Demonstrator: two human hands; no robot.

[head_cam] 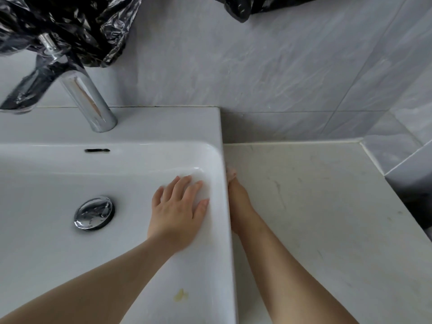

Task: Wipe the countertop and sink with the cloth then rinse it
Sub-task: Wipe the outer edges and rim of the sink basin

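Here the left hand (176,212), fingers apart, presses the sink (224,230) wall; right hand's (239,206) fingers perhaps hidden.

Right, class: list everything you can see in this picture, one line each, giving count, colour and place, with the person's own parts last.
Sink: one, white, left.
Tap: one, chrome, behind the basin.
Drain plug: one, chrome, basin floor.
Plastic bags: black, crumpled, top edge.
Countertop: one, pale marble, right.
Wall tiles: grey, behind.
Cloth: one, white, under the left hand.
Stain: one, yellowish, basin's near wall.
Left hand: in the basin, flat on the cloth.
Right hand: beside the sink's outer wall, edge-on.
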